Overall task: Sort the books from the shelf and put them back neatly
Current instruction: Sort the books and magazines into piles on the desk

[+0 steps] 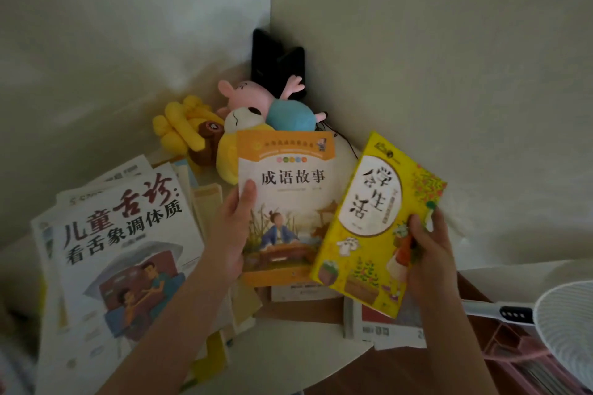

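Both hands hold books at mid-frame: the left hand grips the orange book by its left edge, and the right hand clasps the yellow book at its lower right edge. Sorting seems about midway, with a loose pile lying lower left and nothing shelved in view. Room looks tight: a white fan crowds lower right, and plush toys fill the far corner.

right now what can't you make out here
Head view.
Covers in the pile under the white book: hidden, only edges show.
The books below the yellow book: mostly covered by it.
Small print on the orange book: blurred.
The black object in the corner: too dark, partly behind the pink plush.
The white mesh racket: cut by the right edge.
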Demonstrator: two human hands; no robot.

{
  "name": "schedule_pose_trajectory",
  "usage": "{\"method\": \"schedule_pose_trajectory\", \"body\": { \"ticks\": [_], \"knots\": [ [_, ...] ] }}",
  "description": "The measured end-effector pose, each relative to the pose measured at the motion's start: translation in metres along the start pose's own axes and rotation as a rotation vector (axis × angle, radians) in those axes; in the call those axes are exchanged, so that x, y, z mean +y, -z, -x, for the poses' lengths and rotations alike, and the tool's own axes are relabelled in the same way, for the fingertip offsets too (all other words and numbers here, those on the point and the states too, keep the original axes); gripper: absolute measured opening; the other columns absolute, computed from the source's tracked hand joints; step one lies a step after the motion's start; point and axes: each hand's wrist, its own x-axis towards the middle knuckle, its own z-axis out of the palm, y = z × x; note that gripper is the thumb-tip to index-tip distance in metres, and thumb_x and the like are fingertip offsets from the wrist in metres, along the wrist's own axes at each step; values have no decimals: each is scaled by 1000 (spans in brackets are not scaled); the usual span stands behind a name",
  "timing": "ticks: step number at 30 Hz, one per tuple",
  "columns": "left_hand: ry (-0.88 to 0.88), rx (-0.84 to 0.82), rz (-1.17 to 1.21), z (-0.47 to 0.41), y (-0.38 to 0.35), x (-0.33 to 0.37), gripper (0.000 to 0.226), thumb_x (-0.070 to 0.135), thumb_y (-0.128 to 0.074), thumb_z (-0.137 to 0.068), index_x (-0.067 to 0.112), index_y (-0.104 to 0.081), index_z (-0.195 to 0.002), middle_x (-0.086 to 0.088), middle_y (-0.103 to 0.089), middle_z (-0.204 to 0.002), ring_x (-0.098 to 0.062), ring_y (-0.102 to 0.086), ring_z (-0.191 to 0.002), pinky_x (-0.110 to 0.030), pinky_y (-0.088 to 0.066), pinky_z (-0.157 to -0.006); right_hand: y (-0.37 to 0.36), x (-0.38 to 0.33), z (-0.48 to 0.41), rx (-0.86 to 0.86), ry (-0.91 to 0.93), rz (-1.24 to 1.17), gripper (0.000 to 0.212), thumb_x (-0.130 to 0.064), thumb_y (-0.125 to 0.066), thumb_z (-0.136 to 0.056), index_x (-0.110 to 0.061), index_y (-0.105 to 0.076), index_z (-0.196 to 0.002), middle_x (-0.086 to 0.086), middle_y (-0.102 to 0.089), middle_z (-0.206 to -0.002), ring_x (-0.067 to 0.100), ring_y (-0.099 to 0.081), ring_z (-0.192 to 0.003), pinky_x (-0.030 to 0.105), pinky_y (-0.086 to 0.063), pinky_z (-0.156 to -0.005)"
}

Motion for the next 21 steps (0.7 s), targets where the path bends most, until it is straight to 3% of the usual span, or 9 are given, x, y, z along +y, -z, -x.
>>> {"method": "schedule_pose_trajectory", "body": {
  "ticks": [4,6,8,10,12,15,17,19,21],
  "knots": [
    [57,-128,-67,8,-8,0,54,61,-52,-82,34,-55,-129,11,-61,-129,-12,-56,-121,-44,-38,-109,-13,-3,-1,-141,-69,-40,40,-16,-54,-89,-25,-53,-129,5,-70,-104,21,-69,-84,36,-59,-68],
    [114,-162,-63,15,-16,-3,36,54,-47,-89,36,-62,-115,9,-71,-110,-15,-66,-105,-44,-47,-100,-29,6,-3,-192,-65,89,43,-20,-56,-89,-32,-48,-129,7,-69,-105,23,-68,-85,39,-59,-73],
    [199,-207,-33,22,-22,-7,40,54,-34,-94,34,-63,-114,5,-73,-105,-16,-69,-98,-38,-53,-91,-43,19,-2,-217,-46,247,39,-20,-52,-93,-35,-42,-127,4,-70,-99,16,-69,-76,35,-59,-67],
    [168,-186,-91,26,-24,-11,41,52,-28,-96,32,-57,-120,12,-67,-112,-7,-65,-98,-17,-52,-87,-50,32,-2,-216,-27,298,35,-17,-50,-96,-32,-38,-126,0,-71,-88,14,-66,-66,28,-56,-58],
    [16,-201,-272,25,-21,-12,23,33,-44,-98,34,-46,-120,24,-59,-104,4,-58,-96,-1,-45,-70,-51,38,0,-196,45,319,36,-17,-52,-96,-36,-38,-122,2,-69,-85,21,-62,-67,29,-55,-56],
    [-79,-226,-424,13,-11,-22,51,11,-65,-88,33,-39,-127,25,-56,-107,14,-58,-93,-2,-45,-68,-55,37,2,-191,219,356,46,-6,-55,-93,-30,-38,-128,-5,-70,-84,13,-63,-69,25,-55,-59],
    [-80,-147,-515,5,-7,-28,51,7,-63,-89,22,-42,-134,15,-56,-109,7,-57,-97,1,-41,-66,-55,41,-4,-212,284,421,43,2,-56,-91,-34,-51,-113,-8,-70,-87,11,-65,-76,28,-55,-66],
    [-47,-42,-617,-1,-7,-37,44,5,-59,-91,9,-45,-132,9,-54,-102,-1,-56,-91,0,-39,-61,-51,53,-9,-216,272,555,34,-1,-57,-92,-34,-54,-98,-6,-67,-86,12,-65,-82,34,-52,-74],
    [46,-4,-645,-5,-10,-49,27,-2,-58,-89,3,-48,-113,3,-54,-97,-10,-55,-90,-7,-40,-59,-42,70,-7,-221,198,682,27,-8,-55,-95,-25,-48,-114,-5,-63,-91,3,-63,-83,32,-49,-76]
  ]
}}
